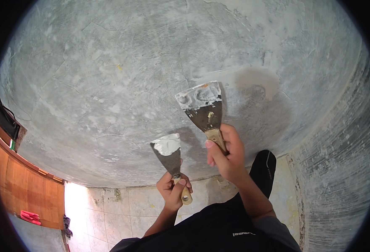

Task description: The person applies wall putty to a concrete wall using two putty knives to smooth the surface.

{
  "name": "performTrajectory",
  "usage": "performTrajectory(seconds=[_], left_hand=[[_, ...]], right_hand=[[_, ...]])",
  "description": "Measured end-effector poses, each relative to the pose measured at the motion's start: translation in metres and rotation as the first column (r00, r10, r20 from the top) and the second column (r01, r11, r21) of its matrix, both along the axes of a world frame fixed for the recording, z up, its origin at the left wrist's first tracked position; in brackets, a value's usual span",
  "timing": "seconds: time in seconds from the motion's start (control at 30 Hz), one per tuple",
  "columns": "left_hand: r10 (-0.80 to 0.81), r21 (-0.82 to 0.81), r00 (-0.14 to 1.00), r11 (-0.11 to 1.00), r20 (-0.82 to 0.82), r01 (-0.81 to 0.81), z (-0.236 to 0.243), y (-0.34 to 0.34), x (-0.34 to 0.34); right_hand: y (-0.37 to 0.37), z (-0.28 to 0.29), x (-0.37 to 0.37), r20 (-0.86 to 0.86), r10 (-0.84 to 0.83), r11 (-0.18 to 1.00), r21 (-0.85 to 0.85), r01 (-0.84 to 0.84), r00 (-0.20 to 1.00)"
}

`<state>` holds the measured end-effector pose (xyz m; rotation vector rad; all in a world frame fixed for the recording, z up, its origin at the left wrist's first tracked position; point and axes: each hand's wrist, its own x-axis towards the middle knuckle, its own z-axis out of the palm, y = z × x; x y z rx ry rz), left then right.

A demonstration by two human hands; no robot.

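Note:
My left hand (173,193) is closed round the wooden handle of a narrower putty knife (161,156), which carries a thick blob of white paste on its blade. In my right hand (228,156) is a wider putty knife (201,113), raised higher and angled up, its blade smeared with white paste and small dark and orange marks. Both tools are in front of a grey, mottled plastered wall (126,71). A smoother, beige-grey patch (258,84) shows on the wall just right of the wider blade; I cannot tell whether that blade touches the wall.
A side wall (327,176) meets the wall at the right. Pale floor tiles (117,214) run below, where my dark-clothed leg (264,170) shows. At the left are a wooden door or panel (29,180) with a pink cloth (30,217), and a dark object with cables (4,119).

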<state>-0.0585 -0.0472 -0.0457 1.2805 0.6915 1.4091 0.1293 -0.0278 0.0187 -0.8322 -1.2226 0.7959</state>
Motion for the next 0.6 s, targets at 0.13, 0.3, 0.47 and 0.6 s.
performTrajectory(seconds=[0.13, 0.3, 0.47, 0.6], left_hand=[[0.078, 0.002, 0.996, 0.997, 0.045, -0.078, 0.005, -0.002, -0.006], [-0.008, -0.008, 0.995, 1.0, 0.104, 0.009, 0.004, -0.002, -0.013], [0.023, 0.001, 0.997, 1.0, 0.073, -0.023, 0.008, 0.0, -0.005], [0.046, 0.021, 0.997, 0.999, 0.065, -0.047, 0.008, -0.001, -0.008]], right_hand=[[0.02, -0.008, -0.019, -0.222, 0.076, 0.997, 0.041, -0.069, 0.972], [0.032, -0.007, -0.024, -0.27, 0.124, 0.992, 0.034, -0.119, 0.955], [0.028, -0.024, -0.027, -0.291, 0.097, 0.995, 0.02, -0.095, 0.952], [0.023, -0.023, -0.029, -0.263, 0.087, 0.996, 0.055, -0.075, 0.961]])
